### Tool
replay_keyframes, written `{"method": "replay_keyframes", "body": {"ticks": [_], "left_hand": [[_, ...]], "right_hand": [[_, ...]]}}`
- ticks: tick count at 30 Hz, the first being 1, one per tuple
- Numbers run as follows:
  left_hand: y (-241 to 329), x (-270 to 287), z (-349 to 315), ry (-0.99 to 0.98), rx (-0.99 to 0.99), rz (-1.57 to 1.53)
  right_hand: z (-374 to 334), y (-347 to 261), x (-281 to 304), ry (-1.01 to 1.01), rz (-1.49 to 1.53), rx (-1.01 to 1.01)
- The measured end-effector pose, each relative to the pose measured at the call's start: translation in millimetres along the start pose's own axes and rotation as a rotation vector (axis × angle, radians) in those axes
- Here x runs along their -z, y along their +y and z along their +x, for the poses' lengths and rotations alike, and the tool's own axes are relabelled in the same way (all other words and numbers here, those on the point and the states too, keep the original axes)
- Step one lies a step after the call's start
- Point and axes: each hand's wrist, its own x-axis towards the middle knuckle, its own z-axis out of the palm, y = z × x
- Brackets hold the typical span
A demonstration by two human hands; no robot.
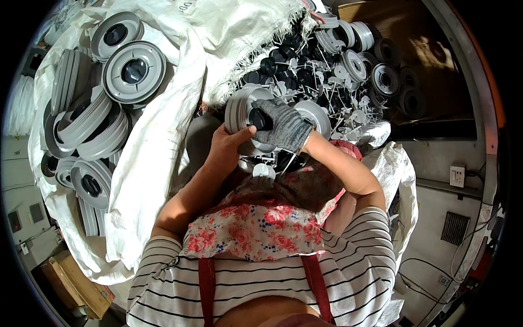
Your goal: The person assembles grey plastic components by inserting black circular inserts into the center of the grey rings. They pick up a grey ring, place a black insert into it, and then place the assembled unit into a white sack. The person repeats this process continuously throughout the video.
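In front of my body I hold a grey ribbed plastic ring part (235,113), tilted on its side. My bare left hand (229,143) grips its lower edge, thumb pointing toward the middle. My right hand (284,126) wears a grey knit glove; its fingers curl at the black round centre piece (258,119) of that ring, and the fingertips are partly hidden. Just beyond the glove lies another light grey ring part (317,116). A white moulded plastic scrap (264,171) rests near my floral apron (256,229).
A heap of black caps and white plastic runners (294,68) lies ahead. White woven sacking (152,158) holds several ring parts with black centres (134,72) at left. More rings (385,80) lie beside a cardboard box (403,32) at far right. Cables (430,294) hang lower right.
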Motion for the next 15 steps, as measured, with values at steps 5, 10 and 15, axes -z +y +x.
{"method": "replay_keyframes", "body": {"ticks": [5, 10, 15], "left_hand": [[25, 17, -25, -0.322, 0.058, 0.195], [27, 17, -29, -0.35, 0.228, 0.142], [11, 2, -40, -0.194, 0.062, 0.118]], "right_hand": [[-16, -6, -7, -0.019, -0.126, 0.276], [-32, -18, 3, -0.125, -0.252, 0.483], [-48, -32, -16, 0.147, 0.293, -0.15]]}}
